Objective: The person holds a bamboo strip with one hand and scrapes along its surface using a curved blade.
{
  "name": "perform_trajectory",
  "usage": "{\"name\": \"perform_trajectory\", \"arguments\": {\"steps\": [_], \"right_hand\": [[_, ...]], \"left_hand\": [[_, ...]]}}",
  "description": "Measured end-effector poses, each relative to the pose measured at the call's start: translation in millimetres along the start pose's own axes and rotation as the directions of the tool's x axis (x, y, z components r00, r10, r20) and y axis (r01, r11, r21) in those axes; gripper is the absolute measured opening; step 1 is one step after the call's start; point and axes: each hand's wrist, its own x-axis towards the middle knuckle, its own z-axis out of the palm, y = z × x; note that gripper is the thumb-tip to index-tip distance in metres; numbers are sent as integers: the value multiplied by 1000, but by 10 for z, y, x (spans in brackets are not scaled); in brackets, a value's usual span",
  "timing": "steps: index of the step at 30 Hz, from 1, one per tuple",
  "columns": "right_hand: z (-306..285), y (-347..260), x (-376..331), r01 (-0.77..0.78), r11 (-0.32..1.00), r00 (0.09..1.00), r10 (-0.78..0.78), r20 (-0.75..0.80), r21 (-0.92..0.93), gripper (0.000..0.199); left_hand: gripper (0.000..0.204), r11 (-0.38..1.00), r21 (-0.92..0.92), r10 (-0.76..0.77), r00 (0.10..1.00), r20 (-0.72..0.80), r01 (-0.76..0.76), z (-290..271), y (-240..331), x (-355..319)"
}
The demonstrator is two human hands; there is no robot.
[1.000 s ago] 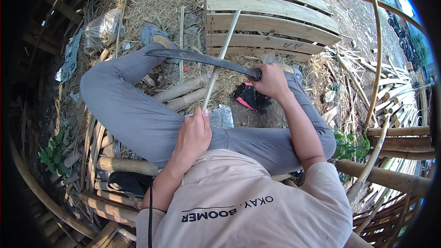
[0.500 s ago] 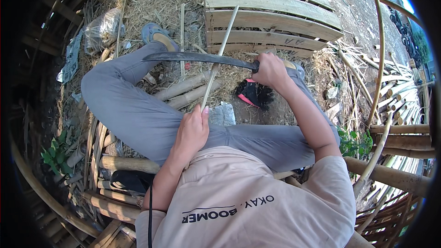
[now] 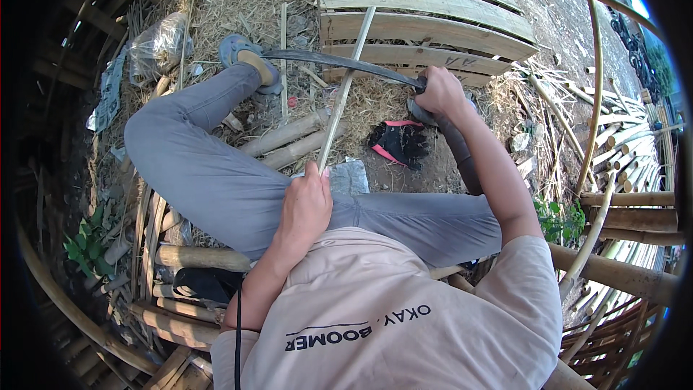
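Observation:
My left hand (image 3: 307, 201) is closed around the near end of a slim pale bamboo strip (image 3: 339, 107), just above my lap. The strip slants up and away from me, its far end overlapping the slatted wooden crate in view. In my right hand (image 3: 442, 92) is the handle of a machete (image 3: 314, 57) with a long, dark, curved blade. The blade lies crosswise over the upper half of the strip, and its tip points left, near my left shoe (image 3: 242, 50). Whether the edge bites into the strip I cannot tell.
A slatted wooden crate (image 3: 426, 29) stands ahead. Between my legs lie cut bamboo pieces (image 3: 292, 141) and a black-and-pink glove-like thing (image 3: 399, 143). A filled clear plastic bag (image 3: 160, 43) sits far left. Bamboo poles (image 3: 621, 274) and a pile of cut bamboo (image 3: 628, 148) are at right.
The machete has slid farther from me along the bamboo strip, and my right hand has moved away and slightly right. My right leg has shifted. My left hand stays nearly in place.

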Motion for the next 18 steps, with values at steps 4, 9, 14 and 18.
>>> {"name": "perform_trajectory", "arguments": {"steps": [4, 9, 14, 18], "right_hand": [[-40, -16, 20, 63, 998, 997, -64, -40, -17, 31], [-31, 513, 194, -112, 994, 968, 108, -226, -6, 27], [62, 354, -37, 6, 1000, 978, -11, -208, -25, 25], [85, -16, -144, 140, 989, 985, -135, -104, 41, 25]], "left_hand": [[26, 999, -30, 24, 1000, -3, -24, -12, -19, 0], [27, 999, -25, 23, 999, -26, -23, 21, 0, 6], [26, 1000, -26, 13, 1000, -22, -13, 10, -24, -13], [26, 999, -52, 15, 1000, 1, -15, 0, -9, -6]]}}
